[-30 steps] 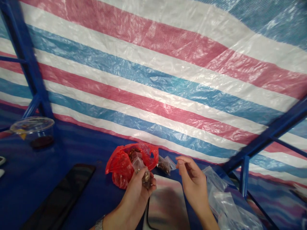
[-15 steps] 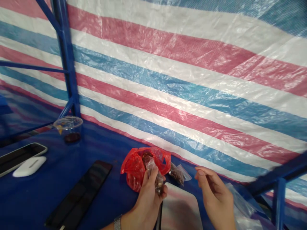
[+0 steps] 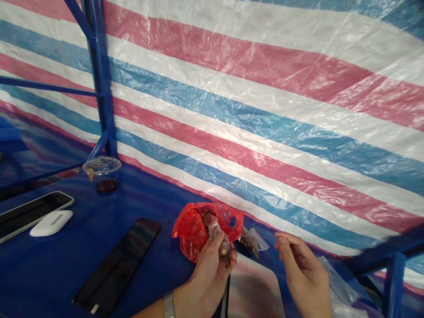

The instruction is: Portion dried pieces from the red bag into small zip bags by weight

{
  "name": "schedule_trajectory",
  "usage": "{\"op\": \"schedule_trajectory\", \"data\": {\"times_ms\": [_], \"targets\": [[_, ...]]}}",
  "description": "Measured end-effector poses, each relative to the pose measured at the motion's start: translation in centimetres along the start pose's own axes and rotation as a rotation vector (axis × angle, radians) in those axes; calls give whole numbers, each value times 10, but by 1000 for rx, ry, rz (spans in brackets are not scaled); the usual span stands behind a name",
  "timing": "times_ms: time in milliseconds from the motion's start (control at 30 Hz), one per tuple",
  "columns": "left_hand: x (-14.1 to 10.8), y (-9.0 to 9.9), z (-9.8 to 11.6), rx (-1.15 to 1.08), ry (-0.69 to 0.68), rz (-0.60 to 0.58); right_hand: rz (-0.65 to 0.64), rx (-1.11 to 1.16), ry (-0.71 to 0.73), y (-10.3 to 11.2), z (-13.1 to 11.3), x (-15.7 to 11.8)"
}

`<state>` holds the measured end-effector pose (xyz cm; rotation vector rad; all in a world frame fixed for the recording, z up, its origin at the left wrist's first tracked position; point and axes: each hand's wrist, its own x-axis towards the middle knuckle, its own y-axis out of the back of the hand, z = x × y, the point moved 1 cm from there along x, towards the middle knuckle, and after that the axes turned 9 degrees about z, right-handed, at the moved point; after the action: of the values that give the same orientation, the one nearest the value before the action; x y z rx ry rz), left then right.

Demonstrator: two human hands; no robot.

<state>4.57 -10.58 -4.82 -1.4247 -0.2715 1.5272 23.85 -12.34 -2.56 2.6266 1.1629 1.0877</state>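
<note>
My left hand is closed around a small clear plastic bag with brown bits inside. The bag's upper end points toward the mouth of a red plastic bag, which holds dark brown pieces. To the right, my right hand is raised with thumb and forefinger pinched together; whether anything small is between them I cannot make out. Between the hands, a filled zip bag of brown bits lies behind a pale, shiny, round-cornered flat object.
On the blue table are a black phone-like slab, a phone, a white earbud case and a clear cup of dark liquid. Clear plastic bags lie at right. Blue frame bars and a striped tarp stand behind.
The camera view has shifted slightly, so things appear a little further right. My left hand still grips the small bag over the red bag, and my right hand keeps its pinch.
</note>
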Motion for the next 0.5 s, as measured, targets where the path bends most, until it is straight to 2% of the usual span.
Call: {"op": "schedule_trajectory", "data": {"times_ms": [133,333,500], "targets": [[-3,1,0,6,-9,55,13,6,-11,0,4,1],[-6,1,-2,11,18,63,12,-1,-20,-1,7,1],[-8,-1,1,22,-16,35,11,-17,-6,-1,7,1]]}}
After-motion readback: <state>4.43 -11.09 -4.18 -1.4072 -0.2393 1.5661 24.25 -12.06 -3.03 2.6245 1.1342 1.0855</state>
